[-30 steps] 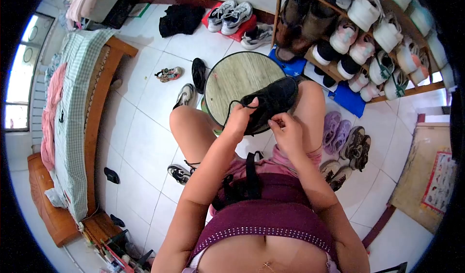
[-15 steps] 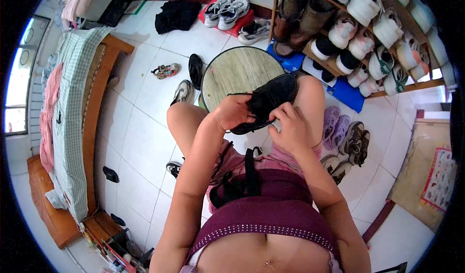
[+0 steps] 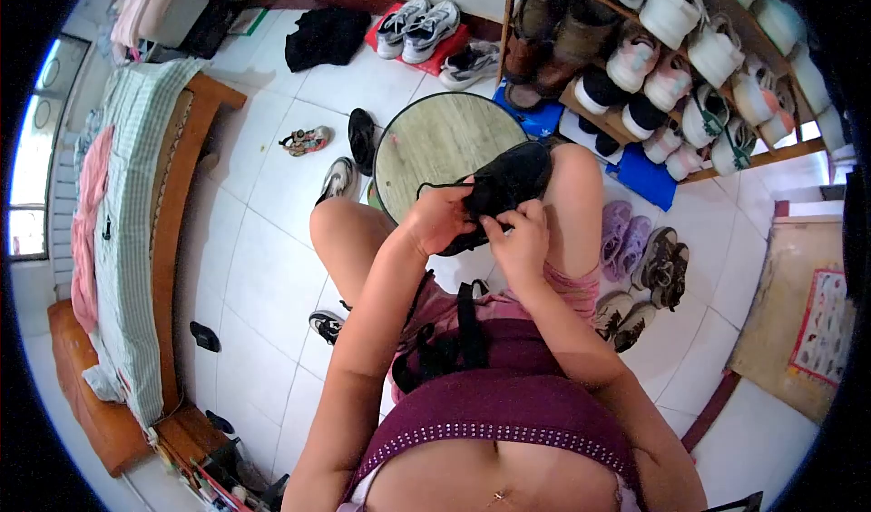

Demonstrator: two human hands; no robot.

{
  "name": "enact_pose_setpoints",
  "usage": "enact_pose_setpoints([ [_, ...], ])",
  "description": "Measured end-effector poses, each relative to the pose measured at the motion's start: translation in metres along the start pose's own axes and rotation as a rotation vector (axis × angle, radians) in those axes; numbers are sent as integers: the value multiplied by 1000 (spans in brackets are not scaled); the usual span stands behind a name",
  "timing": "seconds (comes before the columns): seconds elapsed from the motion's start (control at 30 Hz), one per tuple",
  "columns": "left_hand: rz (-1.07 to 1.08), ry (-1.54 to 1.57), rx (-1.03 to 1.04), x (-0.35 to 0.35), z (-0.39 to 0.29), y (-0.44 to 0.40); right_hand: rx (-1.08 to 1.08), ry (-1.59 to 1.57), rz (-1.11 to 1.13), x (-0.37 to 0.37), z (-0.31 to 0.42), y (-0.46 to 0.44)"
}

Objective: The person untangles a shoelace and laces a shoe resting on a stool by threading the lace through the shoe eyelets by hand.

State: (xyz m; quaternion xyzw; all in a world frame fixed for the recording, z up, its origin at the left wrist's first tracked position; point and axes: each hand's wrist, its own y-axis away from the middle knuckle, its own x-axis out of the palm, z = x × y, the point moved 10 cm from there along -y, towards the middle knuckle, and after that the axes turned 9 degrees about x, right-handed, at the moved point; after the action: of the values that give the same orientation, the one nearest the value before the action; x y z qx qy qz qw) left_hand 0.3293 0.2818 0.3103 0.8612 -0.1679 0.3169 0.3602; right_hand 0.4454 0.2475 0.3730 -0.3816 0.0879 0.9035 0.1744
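A black shoe point(image 3: 515, 176) lies tilted across the near right edge of a small round stool point(image 3: 431, 140) with a wood-grain top, close to my right knee. My left hand point(image 3: 440, 219) grips its near left side, the fingers curled in at the opening. A thin black cord, looking like a shoelace, loops out beside that hand. With bent fingers, my right hand point(image 3: 520, 244) pinches the near edge of the same shoe, right beside the left fingertips. The exact bit between the right fingers is too dark to make out.
A shoe rack point(image 3: 653, 67) full of pairs stands at the back right. Purple clogs point(image 3: 626, 240) and brown shoes point(image 3: 660, 267) sit right of my leg. Black cloth point(image 3: 327, 38) and sneakers point(image 3: 417, 31) lie at the back. A bed point(image 3: 141, 240) runs along the left.
My right hand has moved left along the shoe's near edge, up close to my left hand. The left hand keeps its hold, and the shoe stays in nearly the same place.
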Motion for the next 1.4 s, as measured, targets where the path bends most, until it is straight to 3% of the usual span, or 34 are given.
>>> enact_pose_setpoints([
  [0.03, -6, 5, 23, 2, -2, 1, 1, 1, -3, 6, -7, 0],
  [0.1, -11, 9, 44, 3, -4, 3, 39, -321, -29, 5, -18, -1],
  [0.23, 0, 65, 56, -7, -6, 2, -62, -485, -1, -10, 3, 7],
  [0.3, 49, 112, 52, -1, -8, 4, -133, -554, 198, -5, 22, 13],
  [0.37, -86, 99, 83, -2, -10, 9, -191, -532, 227, -10, 29, 10],
  [0.47, -101, -68, 113, 3, -1, 4, 20, -844, 557, 11, 19, 1],
  [0.5, -102, -74, 113, 6, -2, 6, 18, -850, 556, 11, 16, 0],
  [0.57, -126, -7, 150, 13, -5, 10, 154, -1151, 691, 26, 0, 5],
  [0.63, -66, 64, 169, 12, -2, 9, 198, -1299, 666, 27, -16, 2],
  [0.7, -17, -74, 153, 7, 0, 6, 539, -1554, 802, 35, -33, 7],
  [0.73, -175, -194, 210, -4, -7, 11, 311, -1464, 785, 11, -22, -1],
  [0.77, -179, -192, 212, -6, -10, 13, 168, -1411, 770, -13, -15, -9],
  [0.8, -283, -664, 266, -18, -29, 19, 26, -1355, 752, -37, -12, -17],
  [0.83, -380, -1139, 311, -20, -49, 26, 63, -1317, 638, -57, -35, -25],
  [0.87, -409, -1302, 410, 10, -75, 43, 98, -1276, 524, -76, -55, -30],
  [0.9, -410, -1303, 412, 18, -81, 48, -13, -1268, 476, -105, -43, -37],
  [0.97, -444, -1627, 533, 40, -103, 56, -240, -1306, 419, -159, -3, -46],
  [1.0, -487, -1649, 487, 40, -107, 55, -36, -1332, 319, -171, 7, -47],
  [1.03, -493, -1649, 489, 37, -109, 52, -39, -1333, 324, -175, 1, -49],
  [1.1, -454, -1621, 383, 16, -98, 37, -261, -1713, 670, -189, 11, -45],
  [1.13, -444, -1557, 436, 10, -93, 33, -182, -1712, 547, -194, 10, -47],
  [1.23, -385, -1620, 534, 8, -78, 27, -262, -1851, 584, -208, 22, -52],
  [1.37, -336, -1697, 524, 20, -74, 42, -284, -1791, 490, -221, 20, -64],
  [1.4, -414, -1806, 492, 24, -76, 52, -346, -1764, 408, -226, 11, -68],
])
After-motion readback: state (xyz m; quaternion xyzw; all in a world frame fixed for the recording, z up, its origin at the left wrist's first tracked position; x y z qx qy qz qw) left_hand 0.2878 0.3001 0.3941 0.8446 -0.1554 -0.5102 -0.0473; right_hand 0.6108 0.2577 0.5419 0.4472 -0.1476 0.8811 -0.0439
